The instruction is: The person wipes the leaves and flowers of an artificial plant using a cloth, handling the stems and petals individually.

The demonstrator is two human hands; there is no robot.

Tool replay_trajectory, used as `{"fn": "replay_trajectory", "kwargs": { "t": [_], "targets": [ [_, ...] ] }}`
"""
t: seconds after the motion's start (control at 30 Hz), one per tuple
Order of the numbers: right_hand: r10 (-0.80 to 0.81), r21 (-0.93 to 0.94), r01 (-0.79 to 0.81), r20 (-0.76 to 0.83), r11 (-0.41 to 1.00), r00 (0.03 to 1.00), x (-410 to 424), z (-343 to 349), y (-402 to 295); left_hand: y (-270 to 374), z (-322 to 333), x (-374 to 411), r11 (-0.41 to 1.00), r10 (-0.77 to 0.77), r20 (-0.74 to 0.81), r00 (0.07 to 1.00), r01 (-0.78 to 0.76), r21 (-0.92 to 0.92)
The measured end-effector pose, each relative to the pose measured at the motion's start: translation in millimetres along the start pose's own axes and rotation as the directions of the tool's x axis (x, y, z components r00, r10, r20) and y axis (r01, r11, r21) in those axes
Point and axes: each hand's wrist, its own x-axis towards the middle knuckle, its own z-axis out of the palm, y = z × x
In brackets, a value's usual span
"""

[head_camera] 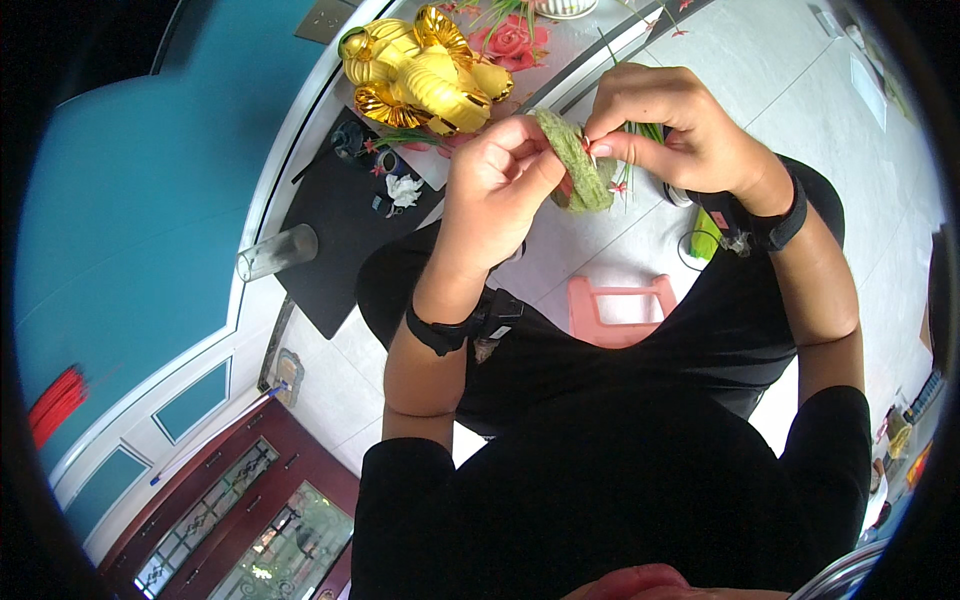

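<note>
My left hand [502,187] grips a fuzzy green ring [574,161] between thumb and fingers, holding it up in front of me. At the ring's right side, the thumb and forefinger of my right hand [660,131] pinch a small red and whitish piece against it; its exact kind is too small to tell. Thin green stems with small red star-shaped flowers [619,187] show behind and below the ring. Both wrists wear black straps with small devices.
A gold and yellow elephant figure [427,71] stands beyond my left hand. A black mat [337,232] bears a clear glass [277,253] and a crumpled white tissue [403,190]. A pink plastic stool [619,311] is on the tiled floor between my knees, near a green packet [705,234].
</note>
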Motion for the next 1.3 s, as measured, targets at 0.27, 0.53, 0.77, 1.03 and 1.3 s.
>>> {"fn": "replay_trajectory", "kwargs": {
  "t": [0.27,0.53,0.77,1.03,1.3],
  "targets": [
    [-0.027,-0.003,0.027,-0.019,1.000,0.999,0.8,-0.6,1.3,0.7,-1.3,-0.2,1.000,0.024,-0.042,0.999,-0.025,-0.005],
    [0.021,0.056,-0.017,-0.058,0.998,0.998,0.9,-5.7,-2.9,-7.2,-8.7,2.6,0.989,0.070,-0.091,0.993,-0.081,-0.124],
    [0.003,0.063,0.002,-0.082,0.998,0.997,1.5,-5.7,-2.1,-9.9,-10.1,1.4,0.971,0.046,-0.075,0.996,-0.062,-0.230],
    [-0.008,0.085,0.010,-0.019,0.996,1.000,0.2,-1.6,2.1,-7.2,-7.3,0.9,0.989,0.006,-0.017,1.000,-0.008,-0.151],
    [-0.001,0.020,0.000,0.021,1.000,1.000,-0.2,1.8,1.5,-10.9,-11.9,0.8,0.999,-0.038,0.030,0.999,0.038,0.008]
  ]
}}
